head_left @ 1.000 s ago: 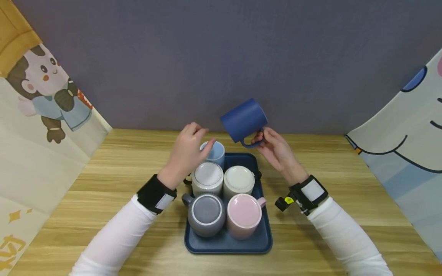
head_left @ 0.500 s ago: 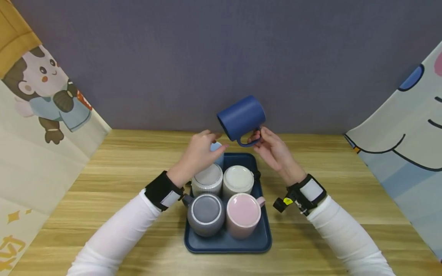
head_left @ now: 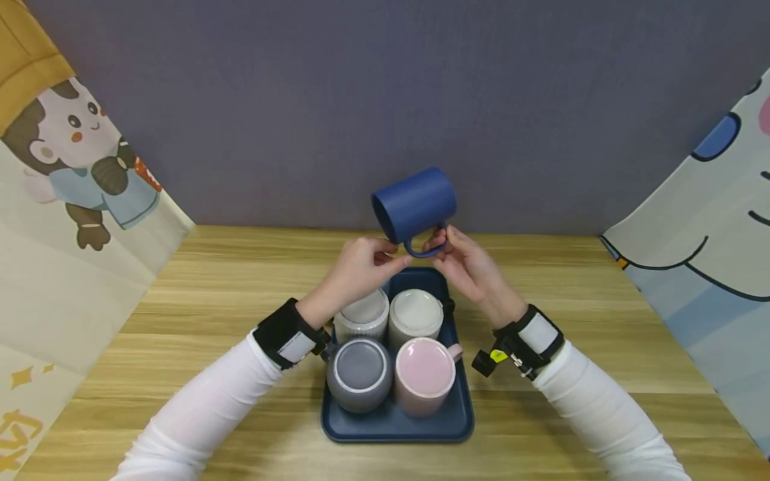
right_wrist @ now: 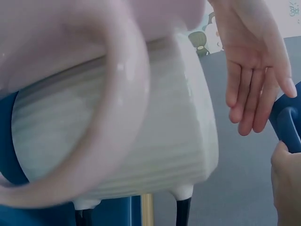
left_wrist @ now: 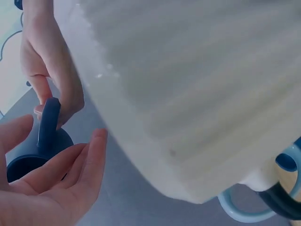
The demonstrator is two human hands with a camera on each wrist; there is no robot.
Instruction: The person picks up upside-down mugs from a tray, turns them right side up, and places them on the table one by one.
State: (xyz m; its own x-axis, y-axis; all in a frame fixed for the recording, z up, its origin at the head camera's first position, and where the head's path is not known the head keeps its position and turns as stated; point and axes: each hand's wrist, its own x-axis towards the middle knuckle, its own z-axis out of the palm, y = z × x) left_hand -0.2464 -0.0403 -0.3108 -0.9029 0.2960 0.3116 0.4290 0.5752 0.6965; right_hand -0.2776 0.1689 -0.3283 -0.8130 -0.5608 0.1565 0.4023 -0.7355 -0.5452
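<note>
My right hand [head_left: 472, 267] holds a dark blue mug [head_left: 418, 204] by its handle, above the far end of the tray. The mug lies tilted on its side in the air, its mouth turned to the left. My left hand [head_left: 363, 270] is just below that mouth; in the left wrist view its fingers [left_wrist: 91, 165] are extended and the thumb stands apart. Whether they touch the rim cannot be told. Under the left hand a light blue mug is hidden in the head view; a light blue handle [left_wrist: 244, 217] shows in the left wrist view.
A dark blue tray [head_left: 397, 431] lies on the wooden table [head_left: 228, 294]. Upside down on it stand a grey mug [head_left: 359, 374], a pink mug [head_left: 424, 374], a white mug [head_left: 416, 312] and a pale ribbed mug [head_left: 363, 314]. A grey wall [head_left: 301, 120] rises behind.
My left hand has moved right, towards the dark blue mug's mouth, and now covers the light blue mug. The dark blue mug has shifted slightly left with my right hand.
</note>
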